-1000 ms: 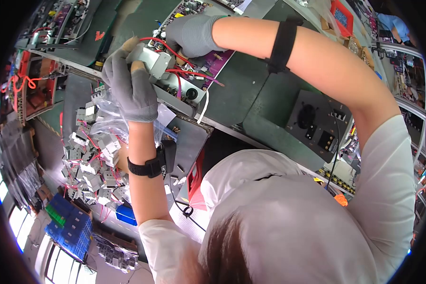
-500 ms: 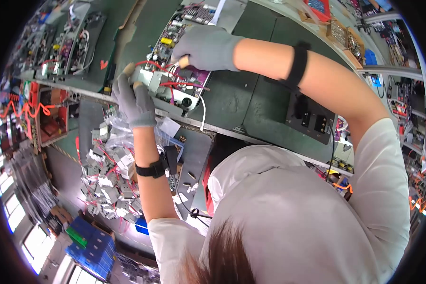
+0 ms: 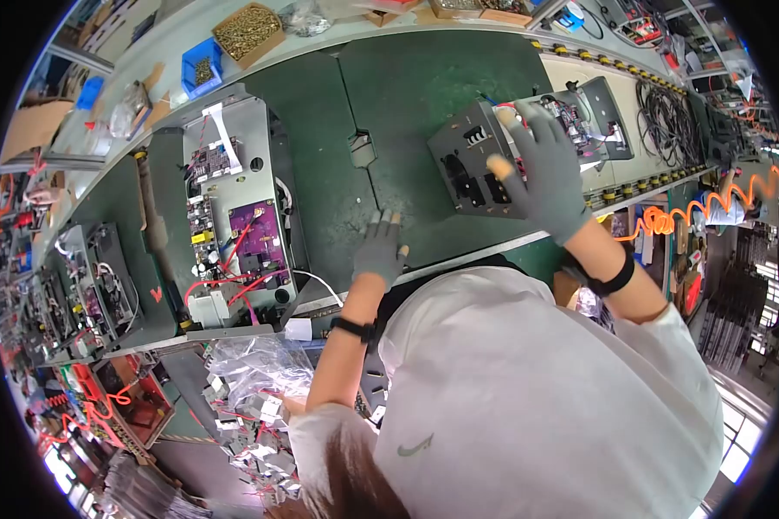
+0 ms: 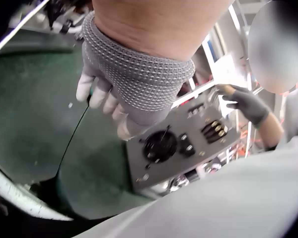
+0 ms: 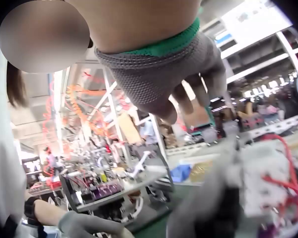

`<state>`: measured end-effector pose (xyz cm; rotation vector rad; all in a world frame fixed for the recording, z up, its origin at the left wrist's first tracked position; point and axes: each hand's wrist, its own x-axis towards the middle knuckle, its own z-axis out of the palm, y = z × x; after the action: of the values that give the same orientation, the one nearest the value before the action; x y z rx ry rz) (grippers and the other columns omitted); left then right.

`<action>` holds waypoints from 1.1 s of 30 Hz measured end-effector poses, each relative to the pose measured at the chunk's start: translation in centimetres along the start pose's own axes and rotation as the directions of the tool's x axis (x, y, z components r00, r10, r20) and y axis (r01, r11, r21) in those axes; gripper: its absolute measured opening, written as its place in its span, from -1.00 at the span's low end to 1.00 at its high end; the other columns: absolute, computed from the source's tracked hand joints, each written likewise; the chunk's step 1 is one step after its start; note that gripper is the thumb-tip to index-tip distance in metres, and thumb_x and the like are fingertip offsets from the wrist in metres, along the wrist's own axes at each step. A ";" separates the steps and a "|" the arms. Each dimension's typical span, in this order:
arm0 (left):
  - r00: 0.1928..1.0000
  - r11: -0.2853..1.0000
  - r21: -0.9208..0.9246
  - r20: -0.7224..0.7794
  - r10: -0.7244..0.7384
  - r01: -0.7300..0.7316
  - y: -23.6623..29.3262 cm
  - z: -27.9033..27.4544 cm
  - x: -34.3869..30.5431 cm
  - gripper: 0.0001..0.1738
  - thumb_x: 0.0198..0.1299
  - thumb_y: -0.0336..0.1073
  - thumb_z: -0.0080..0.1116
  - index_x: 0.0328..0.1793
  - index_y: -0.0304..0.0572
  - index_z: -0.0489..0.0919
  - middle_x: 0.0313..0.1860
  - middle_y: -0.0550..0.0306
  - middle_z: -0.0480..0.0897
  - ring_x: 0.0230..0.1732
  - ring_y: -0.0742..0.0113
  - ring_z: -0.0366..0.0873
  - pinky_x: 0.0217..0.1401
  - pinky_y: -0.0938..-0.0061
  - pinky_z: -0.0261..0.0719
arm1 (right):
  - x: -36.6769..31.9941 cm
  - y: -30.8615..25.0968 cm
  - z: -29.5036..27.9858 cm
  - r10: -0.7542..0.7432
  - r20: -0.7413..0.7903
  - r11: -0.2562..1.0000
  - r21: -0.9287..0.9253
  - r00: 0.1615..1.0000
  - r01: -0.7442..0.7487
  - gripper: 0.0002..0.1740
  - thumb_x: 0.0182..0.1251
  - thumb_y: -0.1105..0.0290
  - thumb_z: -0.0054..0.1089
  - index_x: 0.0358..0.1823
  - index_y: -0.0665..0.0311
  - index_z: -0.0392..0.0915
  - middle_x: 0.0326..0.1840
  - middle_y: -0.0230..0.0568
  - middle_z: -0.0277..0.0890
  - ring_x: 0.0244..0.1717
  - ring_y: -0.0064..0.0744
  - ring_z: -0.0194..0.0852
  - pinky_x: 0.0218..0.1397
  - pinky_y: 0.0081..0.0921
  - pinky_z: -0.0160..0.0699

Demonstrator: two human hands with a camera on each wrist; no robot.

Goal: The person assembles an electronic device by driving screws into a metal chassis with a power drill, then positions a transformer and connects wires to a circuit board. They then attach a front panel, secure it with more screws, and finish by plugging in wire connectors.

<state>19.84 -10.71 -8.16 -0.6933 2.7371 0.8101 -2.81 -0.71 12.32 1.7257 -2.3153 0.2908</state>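
Observation:
In the head view, my gloved left hand point(image 3: 379, 253) lies over the green mat point(image 3: 325, 203), fingers loosely extended, holding nothing. My gloved right hand point(image 3: 547, 177) is spread over a black metal chassis point(image 3: 472, 177), its thumb apart from the fingers. This chassis carries a round fan point(image 4: 160, 146) on its end panel, seen in the left wrist view beyond my left hand point(image 4: 131, 91). Close by the right hand point(image 5: 164, 84), a white block point(image 5: 265, 173) with red wires appears blurred. Left of both hands stands an open chassis point(image 3: 242, 186) with a purple circuit board point(image 3: 260, 233).
Boxes of small hardware, including a blue bin point(image 3: 201, 67), line the back shelf. Coiled black cable point(image 3: 666, 125) lies at the right. Grey wired parts point(image 3: 264, 441) are piled below the bench at the left. An orange coiled hose point(image 3: 658, 223) hangs at the right.
Both hands have left the open chassis and its red wires. The head view has turned right. My left hand is now over the mat, my right hand at the fan chassis.

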 end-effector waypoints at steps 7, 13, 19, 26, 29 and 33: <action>0.937 0.961 0.169 0.310 0.159 -0.219 -1.5 3.8 4.3 -0.01 0.21 -0.01 0.17 0.63 -0.01 -0.14 0.64 0.13 -0.10 0.65 0.19 -0.25 0.64 0.13 -0.31 | -3.2 -0.9 4.0 0.272 0.127 0.962 -0.021 0.954 -0.271 -0.27 0.24 0.36 0.08 0.46 0.33 0.11 0.41 0.10 0.18 0.41 0.15 0.13 0.42 -0.07 0.18; 0.917 0.963 0.031 0.315 0.243 -0.266 3.5 5.4 7.4 -0.05 0.23 -0.08 0.15 0.62 -0.04 -0.12 0.64 0.05 -0.11 0.64 0.11 -0.23 0.62 0.11 -0.17 | -6.2 4.1 3.8 0.420 0.018 0.871 -0.289 0.907 -0.398 -0.36 0.25 0.28 0.17 0.37 0.21 0.29 0.16 -0.05 0.33 0.14 -0.02 0.31 0.19 -0.09 0.32; 0.793 0.859 -0.309 0.347 0.501 -0.408 6.5 7.8 14.0 -0.36 0.23 -0.23 0.09 0.47 -0.05 0.29 0.58 0.05 0.12 0.59 0.10 -0.01 0.58 0.22 0.05 | -10.1 13.4 4.0 0.610 0.033 0.781 -0.197 0.792 -0.593 -0.52 0.42 0.22 -0.02 0.30 0.19 0.23 0.00 0.10 0.44 -0.11 0.22 0.50 -0.13 0.01 0.49; 0.967 0.965 -0.172 -0.125 -0.223 0.200 1.5 6.4 15.8 -0.66 0.24 -0.20 0.08 0.09 -0.14 0.54 -0.02 -0.12 0.60 0.00 -0.09 0.56 0.10 0.15 0.53 | -13.4 23.4 3.3 0.747 0.006 0.641 -0.270 0.664 -0.718 -0.54 0.42 0.11 -0.06 0.28 0.04 0.23 0.09 0.06 0.51 -0.08 0.23 0.54 -0.16 0.04 0.49; 0.901 0.897 -0.148 -0.067 -0.429 0.416 -0.9 5.3 18.3 -0.57 0.24 -0.12 0.12 0.19 -0.09 0.46 0.06 -0.10 0.57 0.03 -0.07 0.57 0.01 0.15 0.59 | -14.8 26.5 3.4 0.763 0.006 0.623 -0.270 0.646 -0.734 -0.53 0.40 0.09 -0.05 0.28 0.01 0.23 0.06 0.08 0.53 -0.08 0.22 0.54 -0.17 0.03 0.48; 0.757 0.769 0.002 0.177 -0.629 0.639 0.5 2.0 21.8 -0.30 0.18 0.12 0.22 0.32 -0.07 0.33 0.14 -0.04 0.52 0.09 0.03 0.59 -0.02 0.17 0.66 | -16.0 28.5 3.7 0.752 -0.012 0.638 -0.234 0.659 -0.733 -0.51 0.39 0.02 -0.04 0.26 0.02 0.24 0.04 0.09 0.54 -0.08 0.22 0.55 -0.18 0.02 0.47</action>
<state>0.77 -17.53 -16.48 -1.3918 2.0922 0.7295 -26.06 20.83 3.45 0.5902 -2.8849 0.0781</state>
